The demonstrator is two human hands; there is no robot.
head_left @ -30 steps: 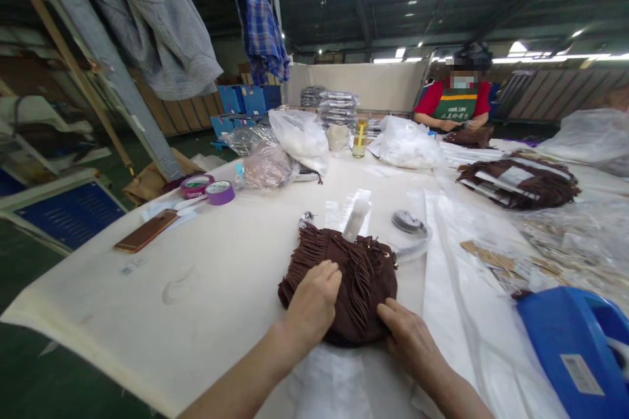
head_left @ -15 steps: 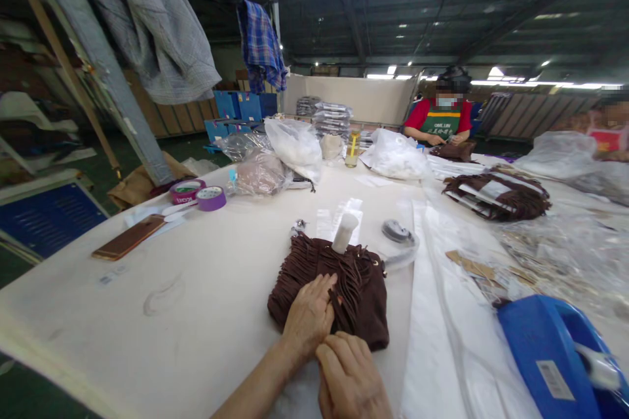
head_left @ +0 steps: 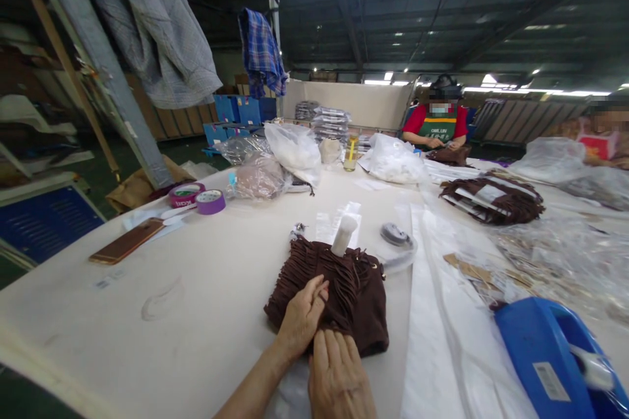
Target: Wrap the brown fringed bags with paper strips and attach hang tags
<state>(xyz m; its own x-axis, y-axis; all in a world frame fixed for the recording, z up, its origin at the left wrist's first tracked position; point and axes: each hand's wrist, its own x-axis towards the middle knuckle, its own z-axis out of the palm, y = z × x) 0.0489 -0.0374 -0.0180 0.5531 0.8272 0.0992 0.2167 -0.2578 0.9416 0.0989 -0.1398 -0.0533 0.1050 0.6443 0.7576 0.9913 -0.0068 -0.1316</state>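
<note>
A dark brown fringed handbag [head_left: 361, 301] lies on the white table, with a white paper-like roll [head_left: 344, 234] sticking up at its top edge. My left hand [head_left: 301, 317] rests on the front of the bag, its thumb and fingertips drawn together around strands of the fringe. Lower down, my right hand [head_left: 339, 370] lies palm down with fingers stretched out over the bag's bottom edge. Its fingertips touch the fringe ends. Part of the bag's lower front is hidden under both hands.
Beyond the bag lies a grey coiled strap [head_left: 394, 234]. Purple tape rolls [head_left: 211, 201] and a phone [head_left: 128, 241] are on the left. On the right are a blue plastic container [head_left: 540, 353] and another fringed bundle [head_left: 491, 196]. A co-worker [head_left: 437, 124] sits across the table.
My right hand has gone from curled fingers to flat, stretched ones on the bag's lower edge. My left hand has shifted slightly left, its fingers now drawn together at the fringe.
</note>
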